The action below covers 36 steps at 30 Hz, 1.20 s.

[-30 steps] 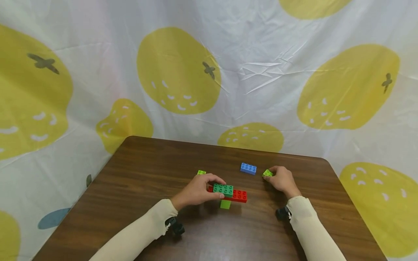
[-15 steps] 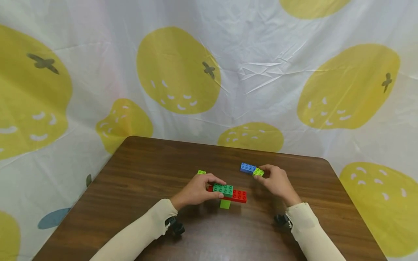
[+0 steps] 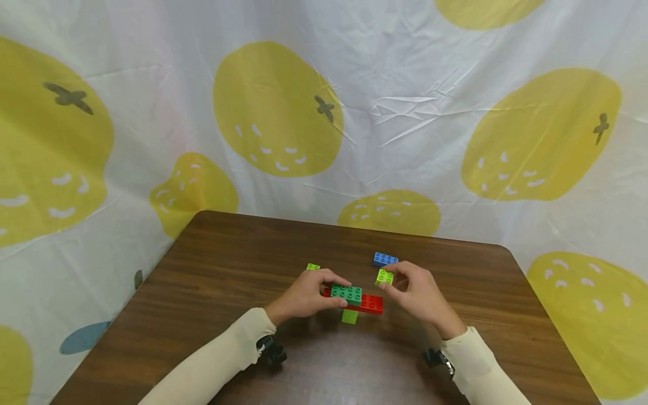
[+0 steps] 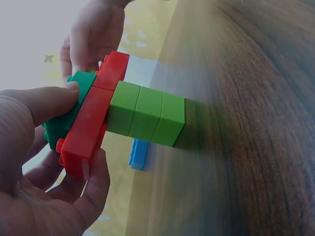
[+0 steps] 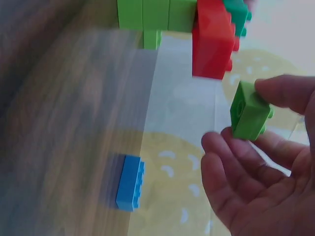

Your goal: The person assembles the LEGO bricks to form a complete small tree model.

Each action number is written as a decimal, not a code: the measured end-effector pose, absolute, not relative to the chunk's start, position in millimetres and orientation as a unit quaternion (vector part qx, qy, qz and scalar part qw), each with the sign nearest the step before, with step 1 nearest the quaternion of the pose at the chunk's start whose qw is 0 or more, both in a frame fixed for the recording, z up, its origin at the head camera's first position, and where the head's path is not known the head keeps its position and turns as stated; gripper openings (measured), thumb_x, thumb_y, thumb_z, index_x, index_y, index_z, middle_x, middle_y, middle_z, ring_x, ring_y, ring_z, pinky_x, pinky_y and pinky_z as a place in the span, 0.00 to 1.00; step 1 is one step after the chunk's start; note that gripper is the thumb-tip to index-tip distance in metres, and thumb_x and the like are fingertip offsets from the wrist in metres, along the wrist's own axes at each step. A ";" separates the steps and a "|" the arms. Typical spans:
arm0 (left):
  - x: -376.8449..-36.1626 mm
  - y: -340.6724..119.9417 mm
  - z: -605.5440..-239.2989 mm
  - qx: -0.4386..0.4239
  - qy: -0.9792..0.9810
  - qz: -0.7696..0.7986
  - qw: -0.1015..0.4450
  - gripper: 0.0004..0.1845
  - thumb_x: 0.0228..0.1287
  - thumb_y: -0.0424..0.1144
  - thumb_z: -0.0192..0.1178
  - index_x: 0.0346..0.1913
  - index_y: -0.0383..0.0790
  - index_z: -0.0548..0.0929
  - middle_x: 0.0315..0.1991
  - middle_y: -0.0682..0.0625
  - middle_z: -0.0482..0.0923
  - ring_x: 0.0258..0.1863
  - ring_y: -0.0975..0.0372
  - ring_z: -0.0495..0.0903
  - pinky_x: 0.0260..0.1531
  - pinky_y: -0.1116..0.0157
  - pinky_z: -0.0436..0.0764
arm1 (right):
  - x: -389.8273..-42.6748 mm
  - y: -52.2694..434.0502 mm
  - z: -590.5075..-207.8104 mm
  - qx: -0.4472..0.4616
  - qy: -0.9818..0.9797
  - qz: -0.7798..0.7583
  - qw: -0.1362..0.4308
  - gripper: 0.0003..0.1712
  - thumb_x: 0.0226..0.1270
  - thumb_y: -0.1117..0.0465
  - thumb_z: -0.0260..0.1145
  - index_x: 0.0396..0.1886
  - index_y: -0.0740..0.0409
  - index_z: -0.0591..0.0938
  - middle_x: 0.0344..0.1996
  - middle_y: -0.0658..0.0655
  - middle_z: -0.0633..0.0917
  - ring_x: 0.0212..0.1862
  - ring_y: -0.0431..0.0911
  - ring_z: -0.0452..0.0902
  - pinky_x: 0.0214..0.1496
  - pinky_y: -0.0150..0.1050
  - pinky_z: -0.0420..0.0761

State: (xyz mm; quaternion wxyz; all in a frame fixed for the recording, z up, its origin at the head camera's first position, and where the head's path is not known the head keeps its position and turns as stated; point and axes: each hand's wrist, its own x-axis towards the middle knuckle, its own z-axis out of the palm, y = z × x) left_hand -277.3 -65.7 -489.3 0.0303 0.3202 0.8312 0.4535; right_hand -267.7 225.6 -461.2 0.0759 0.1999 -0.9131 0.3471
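My left hand (image 3: pixel 307 293) grips a brick tower, with its thumb on the dark green brick (image 4: pixel 74 105) and fingers curled round the far side. That brick bridges two red bricks (image 4: pixel 87 129) lying end to end. Beneath them a column of 3 lime green bricks (image 4: pixel 146 113) stands on the table. My right hand (image 3: pixel 417 292) pinches a separate lime green toy brick (image 5: pixel 250 110) between thumb and fingers, studs up. It is held in the air, just behind and above the right end of the red bricks, apart from them.
A blue brick (image 3: pixel 385 259) lies on the brown wooden table (image 3: pixel 243 242) behind my right hand. Another lime green brick (image 3: pixel 313 267) sits behind my left hand, partly hidden. A white curtain (image 3: pixel 395 140) with yellow fruit prints hangs beyond the table's far edge.
My right hand has lifted the lime green brick from the table and carried it left, past the blue brick, towards the tower. My left hand stays in place on the tower.
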 end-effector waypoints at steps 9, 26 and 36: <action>-276.3 -65.2 -488.4 0.321 0.829 0.456 0.034 0.20 0.57 0.52 0.72 0.54 0.56 0.86 0.46 0.59 0.83 0.41 0.64 0.77 0.36 0.69 0.81 | -254.4 215.0 -466.4 0.267 -0.885 0.380 0.037 0.16 0.62 0.51 0.73 0.49 0.44 0.83 0.40 0.43 0.84 0.38 0.38 0.82 0.42 0.40 0.85; -276.4 -63.5 -488.6 0.324 0.827 0.459 0.032 0.21 0.56 0.53 0.72 0.53 0.56 0.86 0.45 0.60 0.83 0.39 0.65 0.76 0.35 0.69 0.81 | -259.3 210.1 -486.9 0.285 -0.807 0.505 -0.110 0.14 0.68 0.53 0.68 0.52 0.46 0.79 0.39 0.55 0.87 0.36 0.55 0.86 0.34 0.49 0.86; -277.2 -63.3 -489.7 0.321 0.818 0.475 0.045 0.20 0.57 0.52 0.72 0.53 0.55 0.86 0.46 0.58 0.83 0.40 0.65 0.78 0.37 0.69 0.82 | -267.0 212.4 -491.4 0.335 -0.786 0.512 -0.084 0.14 0.67 0.61 0.69 0.51 0.55 0.81 0.31 0.57 0.86 0.26 0.50 0.81 0.27 0.41 0.82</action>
